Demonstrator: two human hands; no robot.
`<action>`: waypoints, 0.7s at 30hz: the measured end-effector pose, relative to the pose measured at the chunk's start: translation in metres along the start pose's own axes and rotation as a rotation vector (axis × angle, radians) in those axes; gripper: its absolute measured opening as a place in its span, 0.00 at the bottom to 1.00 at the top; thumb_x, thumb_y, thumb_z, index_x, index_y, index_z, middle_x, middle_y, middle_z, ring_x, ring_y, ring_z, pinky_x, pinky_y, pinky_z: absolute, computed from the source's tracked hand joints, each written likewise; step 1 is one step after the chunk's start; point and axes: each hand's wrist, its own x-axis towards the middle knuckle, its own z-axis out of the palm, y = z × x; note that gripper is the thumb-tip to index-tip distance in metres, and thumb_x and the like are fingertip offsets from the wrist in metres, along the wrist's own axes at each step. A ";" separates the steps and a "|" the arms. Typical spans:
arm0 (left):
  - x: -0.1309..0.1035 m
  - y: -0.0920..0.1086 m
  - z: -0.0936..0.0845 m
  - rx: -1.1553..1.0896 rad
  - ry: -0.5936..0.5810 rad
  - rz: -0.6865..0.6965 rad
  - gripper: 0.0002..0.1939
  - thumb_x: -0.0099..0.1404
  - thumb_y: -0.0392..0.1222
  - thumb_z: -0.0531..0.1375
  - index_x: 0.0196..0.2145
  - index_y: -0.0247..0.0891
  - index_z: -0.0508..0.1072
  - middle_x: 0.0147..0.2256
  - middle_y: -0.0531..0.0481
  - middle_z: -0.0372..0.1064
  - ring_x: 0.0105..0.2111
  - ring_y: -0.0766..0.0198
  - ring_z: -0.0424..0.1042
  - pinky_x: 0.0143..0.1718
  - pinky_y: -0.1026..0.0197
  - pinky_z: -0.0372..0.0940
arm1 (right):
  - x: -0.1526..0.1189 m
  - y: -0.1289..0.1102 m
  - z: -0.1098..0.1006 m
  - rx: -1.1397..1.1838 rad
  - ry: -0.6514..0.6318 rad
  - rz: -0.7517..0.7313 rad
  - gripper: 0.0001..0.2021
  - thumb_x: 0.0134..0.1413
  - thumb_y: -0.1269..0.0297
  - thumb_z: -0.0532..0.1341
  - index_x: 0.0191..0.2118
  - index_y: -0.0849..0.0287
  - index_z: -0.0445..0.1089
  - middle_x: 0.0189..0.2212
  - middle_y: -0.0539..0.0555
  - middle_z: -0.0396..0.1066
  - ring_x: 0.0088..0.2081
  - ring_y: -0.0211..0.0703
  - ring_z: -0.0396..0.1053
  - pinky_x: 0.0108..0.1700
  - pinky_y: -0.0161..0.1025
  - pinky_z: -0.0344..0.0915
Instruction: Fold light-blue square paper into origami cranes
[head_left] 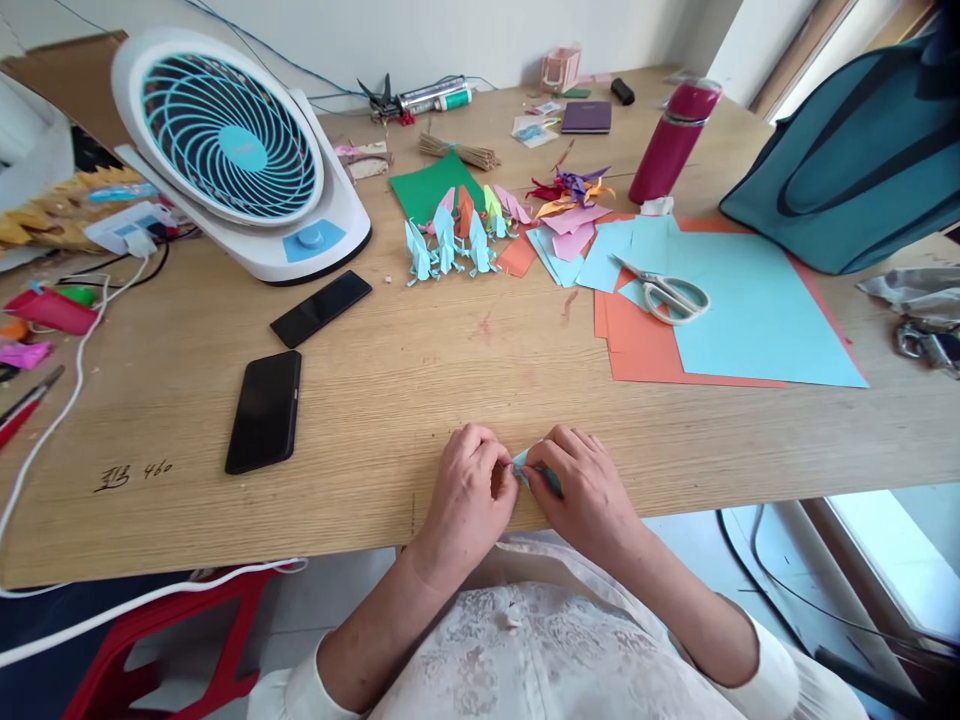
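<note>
Close to the table's front edge, a small folded piece of light blue paper (520,460) sits between my two hands, mostly covered by fingers. My left hand (471,488) pinches its left end between thumb and forefinger. From the other side, my right hand (576,480) grips the paper with fingers curled over it. Farther back stand several folded paper figures, light blue ones (446,245) in front and pink, orange and yellow-green ones behind. Scissors (671,295) with pale handles rest on blue sheets (765,310) and orange sheets (652,350) to the right.
Two black phones (264,412) lie left of my hands, near a white fan (244,150). A magenta bottle (675,140) and a teal bag (847,160) stand at the back right. Green paper (427,188) and a bundle of thin sticks (459,151) lie farther back.
</note>
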 end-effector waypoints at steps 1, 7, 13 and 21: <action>0.000 0.000 0.001 0.009 0.002 -0.010 0.09 0.61 0.25 0.57 0.30 0.38 0.65 0.36 0.48 0.64 0.40 0.59 0.65 0.43 0.54 0.64 | 0.000 0.000 -0.001 0.021 -0.008 0.009 0.04 0.62 0.69 0.60 0.34 0.58 0.68 0.33 0.53 0.67 0.36 0.44 0.63 0.40 0.41 0.55; 0.001 -0.003 0.000 0.083 -0.004 -0.067 0.07 0.61 0.29 0.58 0.31 0.38 0.66 0.38 0.47 0.64 0.40 0.57 0.66 0.44 0.51 0.63 | 0.004 0.001 -0.007 0.110 -0.047 0.021 0.06 0.62 0.71 0.59 0.33 0.58 0.68 0.32 0.52 0.67 0.35 0.43 0.64 0.40 0.41 0.55; 0.001 -0.006 -0.012 0.013 -0.055 -0.076 0.07 0.67 0.31 0.54 0.33 0.40 0.67 0.38 0.48 0.64 0.40 0.59 0.66 0.44 0.53 0.64 | 0.006 -0.001 -0.012 0.069 -0.084 0.038 0.07 0.63 0.69 0.59 0.32 0.58 0.69 0.31 0.53 0.68 0.34 0.43 0.65 0.38 0.41 0.56; -0.001 -0.005 -0.021 -0.035 -0.137 -0.007 0.07 0.63 0.32 0.61 0.39 0.41 0.72 0.41 0.48 0.64 0.44 0.57 0.66 0.48 0.51 0.63 | 0.007 0.002 -0.014 0.042 -0.105 -0.005 0.04 0.60 0.68 0.62 0.33 0.57 0.69 0.32 0.52 0.68 0.35 0.42 0.65 0.38 0.40 0.56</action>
